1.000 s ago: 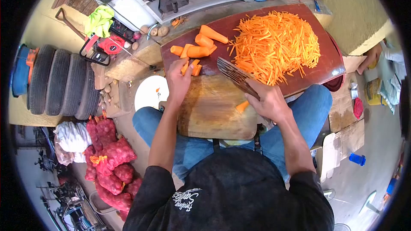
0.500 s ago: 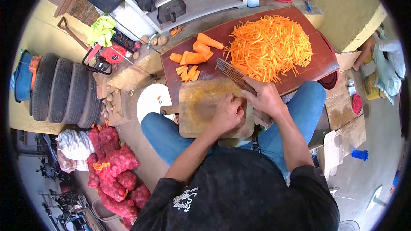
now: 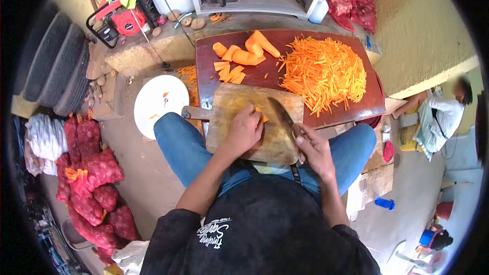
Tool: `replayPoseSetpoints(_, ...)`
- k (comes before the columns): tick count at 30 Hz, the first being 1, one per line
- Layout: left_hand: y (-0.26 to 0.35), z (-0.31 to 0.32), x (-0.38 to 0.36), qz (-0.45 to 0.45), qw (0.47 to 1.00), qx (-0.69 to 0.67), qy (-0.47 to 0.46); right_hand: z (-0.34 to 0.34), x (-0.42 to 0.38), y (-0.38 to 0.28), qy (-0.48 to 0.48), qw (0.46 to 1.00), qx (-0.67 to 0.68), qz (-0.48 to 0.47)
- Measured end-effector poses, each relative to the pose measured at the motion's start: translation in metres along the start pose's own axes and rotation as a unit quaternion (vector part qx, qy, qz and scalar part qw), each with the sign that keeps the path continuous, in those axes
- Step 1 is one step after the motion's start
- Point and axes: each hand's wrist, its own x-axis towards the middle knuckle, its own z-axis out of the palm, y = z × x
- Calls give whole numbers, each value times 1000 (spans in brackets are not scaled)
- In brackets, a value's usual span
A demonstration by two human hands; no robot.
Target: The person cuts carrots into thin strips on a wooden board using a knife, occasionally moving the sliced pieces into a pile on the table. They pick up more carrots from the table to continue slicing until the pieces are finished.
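A wooden cutting board (image 3: 224, 99) lies across my lap, its handle pointing left. On it my left hand (image 3: 245, 131) has its fingers curled over a carrot piece (image 3: 263, 115), of which only a small orange part shows. My right hand (image 3: 315, 152) grips a knife (image 3: 281, 111) by its handle, the dark blade angled up and left over the board, apart from the carrot piece. Beyond the board, a red-brown table (image 3: 206, 74) bears a big heap of carrot strips (image 3: 328, 74). Several peeled carrot chunks (image 3: 244, 57) and flat cut slices (image 3: 230, 73) lie to its left.
A white round lid or plate (image 3: 153, 99) with orange scraps is by my left knee. Red mesh sacks (image 3: 97, 168) and tyres (image 3: 61, 66) stand at the left. A grey shelf (image 3: 265, 5) is behind the table. Another person (image 3: 440, 117) sits at the far right.
My right hand has lowered the knife from the table's edge to the board. My left hand has moved left and now has a carrot piece under its fingers. The view has shifted.
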Motion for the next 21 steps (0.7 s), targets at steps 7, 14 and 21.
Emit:
replayPoseSetpoints(7,-19,1,-5,100,992,-65,37,30,6,3,-49,997,-57,18)
replayPoseSetpoints(14,-17,7,-3,111,992,-36,44,14,15,-6,-86,978,-192,-3)
replayPoseSetpoints(21,-3,3,-3,102,994,37,25,16,-10,-2,-63,950,-271,-142)
